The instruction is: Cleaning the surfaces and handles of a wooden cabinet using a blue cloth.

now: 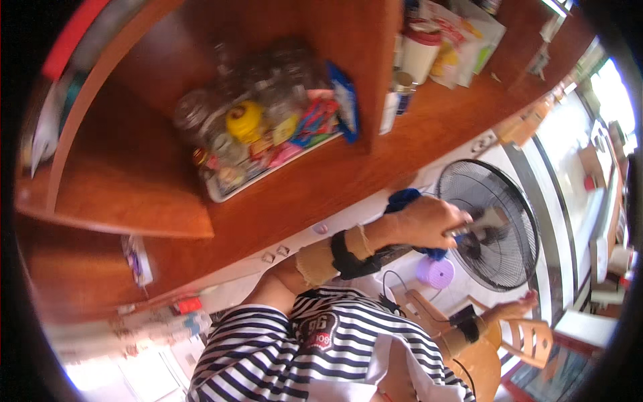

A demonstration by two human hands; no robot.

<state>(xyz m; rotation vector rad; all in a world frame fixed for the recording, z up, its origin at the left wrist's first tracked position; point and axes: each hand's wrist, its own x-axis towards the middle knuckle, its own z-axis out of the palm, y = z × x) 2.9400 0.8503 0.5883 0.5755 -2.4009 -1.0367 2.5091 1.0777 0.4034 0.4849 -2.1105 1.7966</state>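
Note:
My left hand [429, 222] is raised in front of the cabinet, its fingers closed round a small flat tool with a pale, wide end [490, 222]. Blur hides its exact kind. Dark blue cloth [404, 199] shows behind that hand, and I cannot tell whether the hand touches it. Lower and to the right, my right hand [512, 308] is open, its fingers stretched out and nothing visible in it. Both wrists wear tan wraps with black straps. On the wooden shelf [268, 214] stands a white tray [268, 175] holding clear jars, a yellow round container [245, 121] and colourful packets.
A black-grilled fan [516, 258] stands beyond my left hand. Below are a purple round basket-like object [435, 273] and a wooden chair [532, 343]. A white cup with a dark red lid [420, 50] and packets [462, 40] occupy the right compartment.

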